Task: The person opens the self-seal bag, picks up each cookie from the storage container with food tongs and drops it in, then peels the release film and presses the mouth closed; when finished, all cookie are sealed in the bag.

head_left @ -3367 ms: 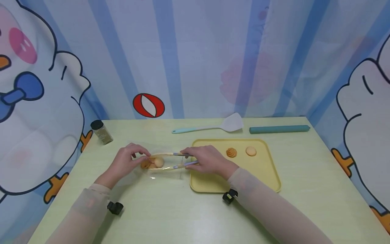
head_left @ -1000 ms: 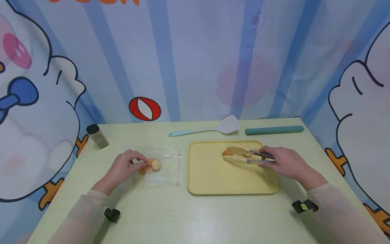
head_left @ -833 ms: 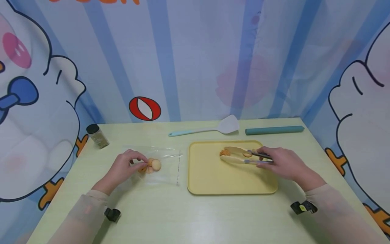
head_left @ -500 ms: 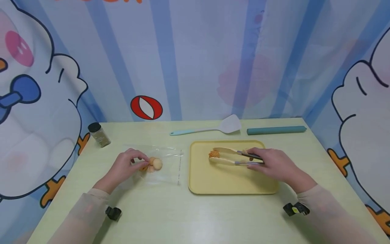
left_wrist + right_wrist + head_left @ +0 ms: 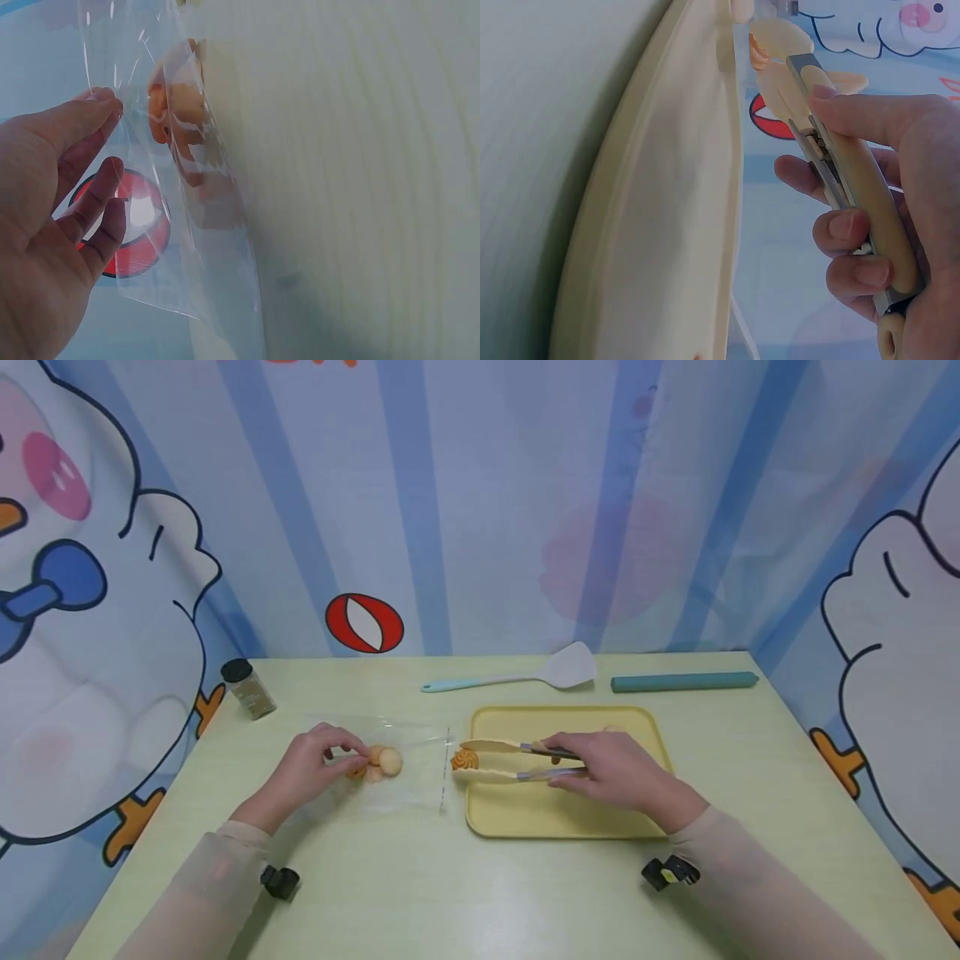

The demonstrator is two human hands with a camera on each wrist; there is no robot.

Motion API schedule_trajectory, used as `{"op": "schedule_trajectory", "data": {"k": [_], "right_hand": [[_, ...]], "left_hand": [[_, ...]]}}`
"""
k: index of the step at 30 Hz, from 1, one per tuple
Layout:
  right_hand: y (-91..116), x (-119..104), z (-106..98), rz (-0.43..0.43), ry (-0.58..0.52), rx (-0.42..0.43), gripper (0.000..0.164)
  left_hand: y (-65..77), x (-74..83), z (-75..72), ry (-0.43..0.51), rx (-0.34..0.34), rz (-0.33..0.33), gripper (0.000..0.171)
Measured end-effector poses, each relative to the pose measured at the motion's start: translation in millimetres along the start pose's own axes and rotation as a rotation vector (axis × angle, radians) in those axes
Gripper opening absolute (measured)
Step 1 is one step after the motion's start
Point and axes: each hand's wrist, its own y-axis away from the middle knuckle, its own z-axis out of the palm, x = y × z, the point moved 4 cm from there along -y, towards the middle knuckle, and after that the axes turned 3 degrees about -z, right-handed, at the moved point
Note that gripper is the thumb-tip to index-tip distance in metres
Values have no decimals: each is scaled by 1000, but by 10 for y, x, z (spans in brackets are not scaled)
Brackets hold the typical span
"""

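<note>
My left hand (image 5: 303, 772) pinches the upper film of a clear plastic bag (image 5: 423, 793) lying on the table. Inside the bag, several cookies (image 5: 390, 762) are bunched near my fingertips. In the left wrist view the bag film (image 5: 161, 247) is lifted between thumb and forefinger. My right hand (image 5: 618, 772) grips a pair of tongs (image 5: 491, 746), their beige tips around a swirled cookie (image 5: 465, 760). That cookie is at the tray's left edge, close to the bag's open end. In the right wrist view, fingers and thumb wrap the tongs' handle (image 5: 877, 217).
Beneath the right hand lies a yellow tray (image 5: 540, 827), with a round pale cookie (image 5: 613, 727) mostly hidden behind the hand. Behind it are a spatula (image 5: 570, 668) and a teal rolled stick (image 5: 682, 682). A black-capped jar (image 5: 251, 692) stands at the back left.
My right hand moved from the bag to the tray, where the tongs took hold of the swirled cookie, then carried it left toward the bag. My left hand kept its pinch on the bag.
</note>
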Motion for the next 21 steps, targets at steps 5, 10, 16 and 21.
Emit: {"op": "schedule_trajectory", "data": {"k": [5,10,16,21], "right_hand": [[-178,-96,114,-19,-32,-29,47],[-337,-174,196,-61,-1,-36,48],[-484,-256,284,-104,9,-37,48],[-617,-329,332,-118,-12,-34,48]], "left_hand": [[-4,33,-31,-12,-3,4,11],[5,51,-46,-15,-4,-7,10],[14,63,-36,-20,-1,-3,10],[15,61,-43,-22,18,19,11]]}}
